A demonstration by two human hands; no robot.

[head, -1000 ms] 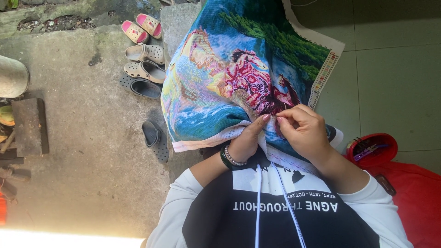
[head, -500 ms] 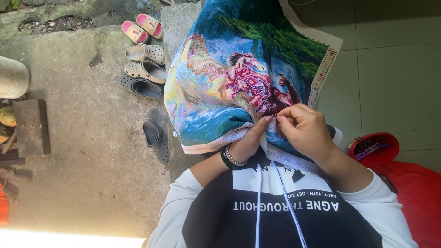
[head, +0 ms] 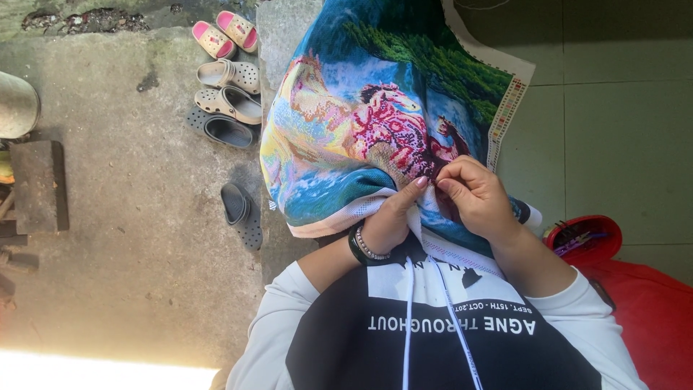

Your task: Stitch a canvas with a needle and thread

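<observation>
Your left hand (head: 393, 217) grips a fold of the cross-stitch canvas (head: 375, 123) from beneath; your right hand (head: 476, 195) is pinched shut on its stitched face — needle not visible; canvas draped over your lap, red container (head: 585, 242) just beside.

Floor: rough grey concrete (head: 144, 289) on one side, pale green tiles (head: 621, 144) on the other. On the concrete: pink sandals (head: 225, 32), beige clogs (head: 231, 87) below them, one dark clog (head: 220, 130) just beside those, another dark clog (head: 242, 213) apart, nearer the person. Dark block (head: 40, 184) and grey pot (head: 16, 105) at the frame edge. Red container (head: 586, 242) on the tiles.
</observation>
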